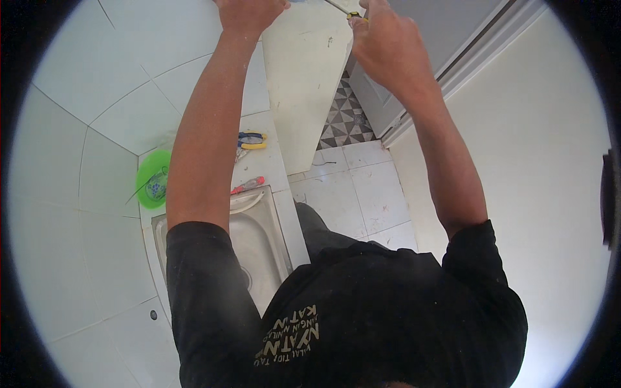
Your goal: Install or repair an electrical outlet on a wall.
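My right hand (pixel 387 48), raised near the top edge, grips a screwdriver (pixel 354 17) with a yellow-and-black handle; its thin shaft points up-left toward a pale bluish piece at the frame's edge. My left hand (pixel 249 11) reaches up beside that piece, fingers curled and partly cut off, so what it holds is unclear. Between my arms stands a cream panel (pixel 297 84) with dark marks. Below it on a white tiled counter (pixel 259 165) lie yellow-and-blue pliers (pixel 253 140) and a red-handled screwdriver (pixel 249 185).
A steel sink (pixel 255 236) is below my left arm, with a green bowl (pixel 147 194) behind it. White tiled wall (pixel 97 168) lines the left. A grey door (pixel 446 26) and patterned floor (pixel 346 123) are at upper right; a plain wall (pixel 530 161) bounds the right.
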{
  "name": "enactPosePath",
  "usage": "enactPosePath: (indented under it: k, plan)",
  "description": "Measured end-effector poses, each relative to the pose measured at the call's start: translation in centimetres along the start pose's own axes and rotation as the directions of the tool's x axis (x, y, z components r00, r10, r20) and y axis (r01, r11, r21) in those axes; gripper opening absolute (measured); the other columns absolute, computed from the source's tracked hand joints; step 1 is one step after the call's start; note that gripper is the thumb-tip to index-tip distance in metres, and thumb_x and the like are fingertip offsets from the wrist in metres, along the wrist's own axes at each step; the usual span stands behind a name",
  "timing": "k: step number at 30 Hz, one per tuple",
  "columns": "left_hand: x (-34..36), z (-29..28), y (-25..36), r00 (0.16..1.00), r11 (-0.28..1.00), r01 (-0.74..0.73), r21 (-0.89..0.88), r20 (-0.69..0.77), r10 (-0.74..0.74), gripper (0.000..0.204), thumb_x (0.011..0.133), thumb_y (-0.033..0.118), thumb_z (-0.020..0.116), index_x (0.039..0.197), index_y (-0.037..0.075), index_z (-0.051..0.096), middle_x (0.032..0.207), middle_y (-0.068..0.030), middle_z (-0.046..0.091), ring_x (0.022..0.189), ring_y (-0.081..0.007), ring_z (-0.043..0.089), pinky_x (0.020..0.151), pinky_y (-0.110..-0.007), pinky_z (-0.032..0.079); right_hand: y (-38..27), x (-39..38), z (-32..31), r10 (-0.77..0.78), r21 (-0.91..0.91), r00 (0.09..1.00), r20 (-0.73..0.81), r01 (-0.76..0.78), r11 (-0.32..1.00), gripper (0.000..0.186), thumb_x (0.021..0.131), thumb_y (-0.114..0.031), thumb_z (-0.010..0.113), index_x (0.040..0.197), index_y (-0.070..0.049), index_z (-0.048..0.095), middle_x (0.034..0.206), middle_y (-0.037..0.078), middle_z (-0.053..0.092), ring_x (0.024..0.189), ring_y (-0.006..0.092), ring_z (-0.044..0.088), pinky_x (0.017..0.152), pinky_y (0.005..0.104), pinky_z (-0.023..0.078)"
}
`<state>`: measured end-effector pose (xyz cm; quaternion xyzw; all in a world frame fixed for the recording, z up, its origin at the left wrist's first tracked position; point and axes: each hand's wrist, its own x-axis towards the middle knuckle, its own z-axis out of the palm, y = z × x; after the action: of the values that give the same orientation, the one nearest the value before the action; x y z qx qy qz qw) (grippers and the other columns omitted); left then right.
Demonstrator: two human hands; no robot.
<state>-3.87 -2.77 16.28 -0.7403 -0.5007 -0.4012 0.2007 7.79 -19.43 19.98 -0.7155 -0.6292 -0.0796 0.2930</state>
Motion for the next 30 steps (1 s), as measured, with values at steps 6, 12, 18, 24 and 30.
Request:
enactPosePath:
  k: [6, 12, 18, 24, 30]
  plan:
    - [0.0, 1.6, -3.4, 0.978, 0.632, -0.207, -0.746, -0.165, 0.125, 0.046, 0.057, 0.031, 0.093, 0.100, 0.034, 0.077, 0.163, 0.0058, 0.022, 0.152, -0.0343, 0.009, 0.113, -0.078, 0.006, 1.4, 1.2, 3.0, -0.378, -0.215, 0.905, -0.197, 0.336, 0.917, 0.020, 0.090, -0.008, 0.055, 0.097, 0.011, 0.060, 0.086, 0.031, 0.063, 0.087, 0.0489, 0.065, 0.081, 0.0517, 0.053]
    - [0.0, 0.2, 0.4, 0.999, 0.997, -0.017, -0.070, -0.044, 0.014, 0.048, 0.056, 0.029, 0.093, 0.101, 0.032, 0.077, 0.163, 0.0054, 0.022, 0.152, -0.0346, 0.009, 0.113, -0.079, 0.005, 0.3, 1.5, 1.6, -0.113, -0.034, 0.992, -0.058, 0.111, 0.993, 0.016, 0.084, -0.001, 0.055, 0.093, 0.010, 0.063, 0.089, 0.031, 0.063, 0.090, 0.0448, 0.066, 0.080, 0.0493, 0.054]
    - [0.3, 2.7, -5.0, 0.974, 0.477, -0.224, -0.850, -0.209, 0.086, 0.047, 0.055, 0.027, 0.093, 0.098, 0.032, 0.078, 0.164, 0.0037, 0.022, 0.152, -0.0364, 0.007, 0.112, -0.078, 0.005, 1.7, 1.7, 6.1, 0.124, 0.853, 0.904, 0.409, -0.427, 0.301, 0.024, 0.080, -0.011, 0.079, 0.076, -0.001, 0.058, 0.070, 0.001, 0.050, 0.053, 0.0125, 0.046, 0.051, 0.0258, 0.046]
    - [0.1, 0.1, 1.1, 1.000, 0.999, 0.021, -0.038, -0.012, -0.021, 0.049, 0.053, 0.027, 0.094, 0.099, 0.031, 0.077, 0.163, 0.0030, 0.024, 0.152, -0.0368, 0.006, 0.112, -0.078, 0.002, 2.7, 0.7, 7.3, 0.432, 0.925, 0.883, 0.185, -0.305, 0.228, 0.019, 0.081, -0.007, 0.074, 0.075, 0.006, 0.061, 0.063, 0.013, 0.058, 0.047, 0.0192, 0.055, 0.044, 0.0346, 0.044]
    - [0.3, 3.0, -2.7, 0.959, 0.957, -0.206, 0.205, -0.151, 0.239, 0.083, 0.058, 0.061, 0.087, 0.134, 0.042, 0.059, 0.162, -0.0036, 0.021, 0.148, -0.0450, 0.003, 0.105, -0.082, 0.005, 1.9, 2.4, 7.1, 0.236, 0.684, 0.706, 0.668, -0.457, -0.569, 0.019, 0.092, -0.013, 0.064, 0.084, 0.004, 0.059, 0.078, 0.016, 0.060, 0.055, 0.0186, 0.054, 0.045, 0.0280, 0.045]
